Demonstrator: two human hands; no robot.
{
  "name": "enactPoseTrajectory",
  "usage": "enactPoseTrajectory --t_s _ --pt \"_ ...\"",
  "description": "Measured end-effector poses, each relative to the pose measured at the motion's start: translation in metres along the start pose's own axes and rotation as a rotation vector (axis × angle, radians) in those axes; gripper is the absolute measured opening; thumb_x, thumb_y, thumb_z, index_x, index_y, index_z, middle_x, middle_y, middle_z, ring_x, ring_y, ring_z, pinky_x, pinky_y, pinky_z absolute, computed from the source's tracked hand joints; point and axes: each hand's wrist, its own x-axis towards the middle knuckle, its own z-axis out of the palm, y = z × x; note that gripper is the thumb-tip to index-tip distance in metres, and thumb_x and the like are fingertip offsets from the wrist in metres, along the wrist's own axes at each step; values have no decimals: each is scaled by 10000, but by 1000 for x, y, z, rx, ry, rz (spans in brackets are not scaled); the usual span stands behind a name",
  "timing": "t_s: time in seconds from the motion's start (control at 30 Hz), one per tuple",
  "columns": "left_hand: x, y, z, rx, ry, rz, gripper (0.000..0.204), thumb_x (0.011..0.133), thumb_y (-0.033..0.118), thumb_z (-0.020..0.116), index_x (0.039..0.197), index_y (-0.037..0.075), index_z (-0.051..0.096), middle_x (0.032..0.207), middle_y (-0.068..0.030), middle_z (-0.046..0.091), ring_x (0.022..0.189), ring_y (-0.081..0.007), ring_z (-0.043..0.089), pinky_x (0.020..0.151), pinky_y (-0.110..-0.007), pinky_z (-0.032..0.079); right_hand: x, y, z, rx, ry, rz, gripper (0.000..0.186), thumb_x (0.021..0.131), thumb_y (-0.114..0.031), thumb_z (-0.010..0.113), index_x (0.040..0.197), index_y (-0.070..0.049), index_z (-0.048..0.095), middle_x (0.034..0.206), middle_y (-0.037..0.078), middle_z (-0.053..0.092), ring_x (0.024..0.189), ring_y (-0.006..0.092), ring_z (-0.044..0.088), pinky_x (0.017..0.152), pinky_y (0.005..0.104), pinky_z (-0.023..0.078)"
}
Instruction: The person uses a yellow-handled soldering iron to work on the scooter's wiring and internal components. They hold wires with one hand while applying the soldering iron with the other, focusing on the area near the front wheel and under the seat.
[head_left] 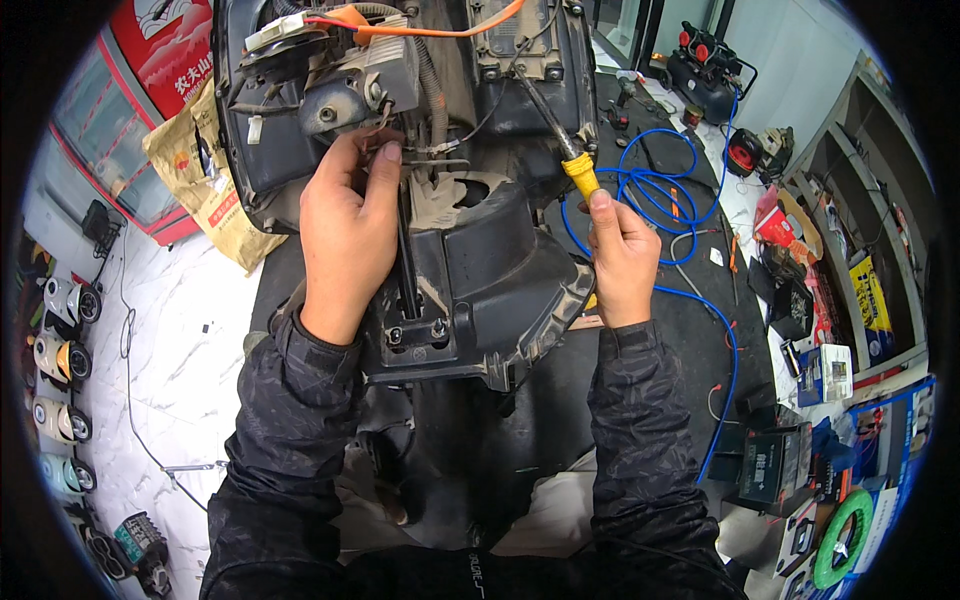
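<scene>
In front of me is a black, dusty plastic vehicle body (500, 265), opened up so its inner parts show. My right hand (625, 255) is closed round the yellow handle of a screwdriver (577, 172). The shaft slants up and left to the lower edge of a metal-plated unit (520, 45); I cannot tell whether the tip touches a screw. My left hand (350, 215) is closed, thumb and fingers together, at thin wires beside a round dark metal part (332, 110). What it pinches is too small to make out. An orange cable (440, 30) crosses above.
Right of the body lie a coiled blue air hose (665, 170) and a dark mat (690, 330). Beyond stand a compressor (705, 75) and a cluttered shelf (870, 220). On the left are a paper sack (205, 180), a red-framed glass cabinet (125, 150) and several small model scooters (60, 360).
</scene>
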Motion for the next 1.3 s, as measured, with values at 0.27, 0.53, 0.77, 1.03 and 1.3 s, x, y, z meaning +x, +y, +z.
enactPoseTrajectory --t_s 0.27,0.53,0.77,1.03,1.3 --pt "0 -2 0 -18 -5 18 270 1115 172 679 1257 -57 703 1067 -37 741 930 -71 642 836 -242 521 1 1 -6 -81 -29 41 477 1053 -416 785 1086 59 802 782 -74 611 720 23 469 616 232 356" --pt "0 -2 0 -12 -7 19 276 1117 175 679 1263 -58 700 1076 -40 743 941 -73 646 844 -242 522 0 1 -2 -112 -12 -12 466 1087 -426 736 1014 32 777 709 -84 478 636 17 379 562 241 264" --pt "0 -1 0 -18 -7 5 274 1118 173 677 1267 -56 701 1090 -40 744 953 -74 649 854 -243 526 1 0 -7 -149 -28 1 475 1054 -397 784 1123 73 799 810 -29 678 760 41 528 658 241 422" --pt "0 -3 0 -37 -13 13 257 1120 160 672 1260 -54 700 1082 -35 743 956 -72 652 856 -244 527 0 1 -5 -106 -19 -4 466 1065 -408 769 1087 56 795 791 -48 618 723 34 484 629 236 377" --pt "0 -3 0 -6 -6 7 269 1119 174 676 1263 -53 703 1083 -39 745 951 -71 648 851 -238 523 -1 2 -2 -81 -4 -31 459 1083 -419 744 1011 33 772 714 -84 471 629 22 379 555 239 270"
